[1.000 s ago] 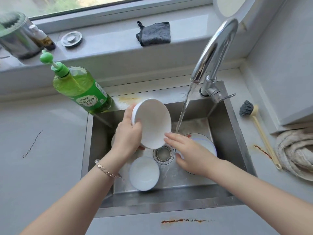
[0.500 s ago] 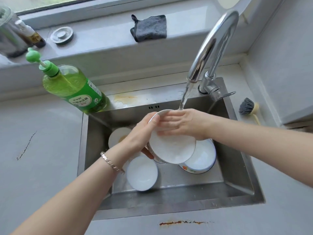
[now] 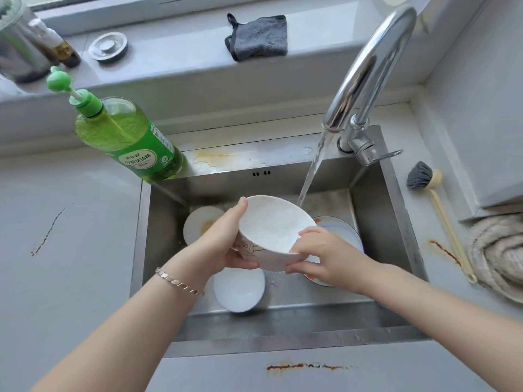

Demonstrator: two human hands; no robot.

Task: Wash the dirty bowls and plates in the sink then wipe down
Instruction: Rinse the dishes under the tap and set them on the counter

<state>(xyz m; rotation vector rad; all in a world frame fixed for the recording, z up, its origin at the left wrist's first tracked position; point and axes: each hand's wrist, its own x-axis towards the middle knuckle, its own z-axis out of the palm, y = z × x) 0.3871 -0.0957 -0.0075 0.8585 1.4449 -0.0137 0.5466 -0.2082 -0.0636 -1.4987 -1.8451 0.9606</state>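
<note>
the left hand's thumb (image 3: 241, 205) hooks the far rim of the white bowl (image 3: 271, 230), and the rest of the left hand (image 3: 223, 244) curls under its patterned outer wall. the right hand (image 3: 328, 256) pinches the near rim, thumb lying inside and fingers (image 3: 297, 268) tucked beneath. both hands are closed on the same bowl, which hangs tilted above the middle of the sink (image 3: 283, 338) with its mouth turned toward the camera.

the bowl looks like glazed ceramic: stiff, fairly weighty for its size, breakable, and with a wet sheen inside, so probably slick. a rim-and-base hold with one hand cupping underneath seems the safest. a pinch at the rim alone could slip, and the steel basin below is hard.

the stream of water (image 3: 311, 171) from the faucet (image 3: 368, 66) falls just behind the bowl's far right edge; whether it touches the rim i cannot tell.

below, a small white bowl (image 3: 239, 288) sits on the basin floor, a stained plate (image 3: 199, 224) lies at the back left, and a rimmed plate (image 3: 343, 230) lies partly under the right hand. these look unwashed as yet.

a green dish soap bottle (image 3: 133, 140) stands at the sink's left corner, a dish brush (image 3: 424, 179) lies on the counter to the right, and a grey cloth (image 3: 257, 36) rests on the sill.
</note>
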